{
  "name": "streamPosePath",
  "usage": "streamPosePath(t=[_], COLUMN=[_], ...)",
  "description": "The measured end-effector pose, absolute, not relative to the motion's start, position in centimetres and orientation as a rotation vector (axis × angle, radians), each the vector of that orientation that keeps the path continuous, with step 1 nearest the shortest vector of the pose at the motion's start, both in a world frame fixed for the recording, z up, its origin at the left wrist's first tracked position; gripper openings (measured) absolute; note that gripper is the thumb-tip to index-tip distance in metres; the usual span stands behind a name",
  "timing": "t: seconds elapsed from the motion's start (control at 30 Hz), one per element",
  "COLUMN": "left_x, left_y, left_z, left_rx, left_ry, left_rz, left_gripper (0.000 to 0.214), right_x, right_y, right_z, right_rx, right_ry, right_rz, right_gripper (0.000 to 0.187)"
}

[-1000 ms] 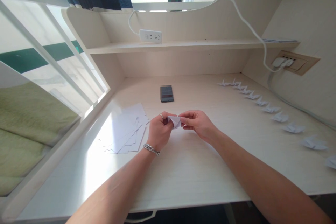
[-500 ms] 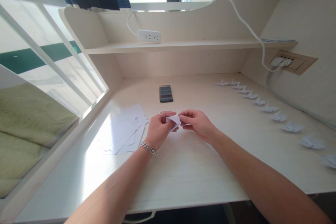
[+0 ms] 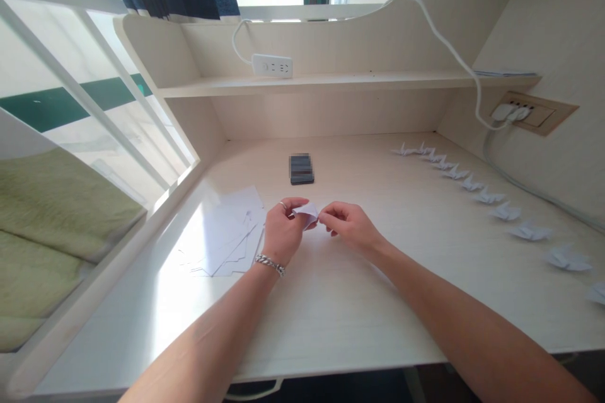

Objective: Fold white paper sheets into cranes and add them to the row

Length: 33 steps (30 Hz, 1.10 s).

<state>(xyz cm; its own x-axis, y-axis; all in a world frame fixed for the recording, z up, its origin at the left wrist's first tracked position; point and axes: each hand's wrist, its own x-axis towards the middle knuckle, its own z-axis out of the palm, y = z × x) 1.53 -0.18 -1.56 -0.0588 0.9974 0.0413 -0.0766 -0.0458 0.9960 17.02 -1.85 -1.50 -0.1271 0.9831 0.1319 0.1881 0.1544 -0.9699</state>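
A small piece of folded white paper [image 3: 308, 213] is held just above the desk, near its middle. My left hand [image 3: 285, 232] grips its left side between thumb and fingers; a ring and a chain bracelet show on this hand and wrist. At the paper's right corner, the thumb and fingertips of my right hand [image 3: 348, 225] are pinched together on it. The paper's underside and some of my left fingers are hidden. On the desk to the left lies a loose stack of white paper sheets [image 3: 231, 227].
Several folded paper cranes [image 3: 505, 211] stand in a curved row along the right side of the desk [image 3: 331, 315]. A dark box-like object [image 3: 301, 169] lies behind my hands. A power strip [image 3: 272, 66] sits on the shelf; a white cable [image 3: 454, 53] hangs toward the wall socket [image 3: 534, 113].
The folded paper has tilted and turned slightly in my left hand. My right fingers have closed more and sit a little lower at its right corner. The view has shifted slightly.
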Motion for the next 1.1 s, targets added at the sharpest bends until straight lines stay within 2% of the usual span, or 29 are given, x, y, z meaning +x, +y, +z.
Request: streamPosePath(t=[0.23,0.3,0.4,0.57,0.7,0.83,1.0,1.1], left_x=[1.3,1.3,1.3,1.4,1.2,1.3,1.8,1.9], left_y=[0.0,0.0,0.0,-0.1,-0.1,-0.3,-0.6,-0.7], left_z=[-1.9,-2.0,-2.1,-2.3,-2.3,-2.3,-2.3,-2.4], left_rx=[1.256,1.304,1.321,1.382,1.446,1.547,1.573,1.601], left_ry=[1.268,1.321,1.311,1.334,1.372,1.446,1.374,1.329], left_rz=[1.331,1.331,1.331,1.364,1.365,1.360,1.358,1.343], left_gripper=[0.030,0.027,0.026,0.022,0.021,0.018,0.019,0.022], right_x=[16.9,16.8,16.7,16.3,16.1,15.7,15.4,15.5], right_y=[-1.5,-1.4,-1.4,-2.1,-2.5,-2.6,-2.5,-2.3], right_z=[-1.7,-2.2,-2.6,-2.1,-1.6,-1.7,-2.0,-2.2], right_rx=[-1.204,-1.183,-1.199,-1.254,-1.242,-1.243,-1.324,-1.326], right_ry=[-1.343,-1.394,-1.509,-1.559,-1.614,-1.512,-1.479,-1.562], right_rz=[1.289,1.237,0.983,0.707,0.861,0.944,0.618,0.367], right_gripper=[0.013,0.011,0.006,0.018,0.013,0.027,0.007,0.017])
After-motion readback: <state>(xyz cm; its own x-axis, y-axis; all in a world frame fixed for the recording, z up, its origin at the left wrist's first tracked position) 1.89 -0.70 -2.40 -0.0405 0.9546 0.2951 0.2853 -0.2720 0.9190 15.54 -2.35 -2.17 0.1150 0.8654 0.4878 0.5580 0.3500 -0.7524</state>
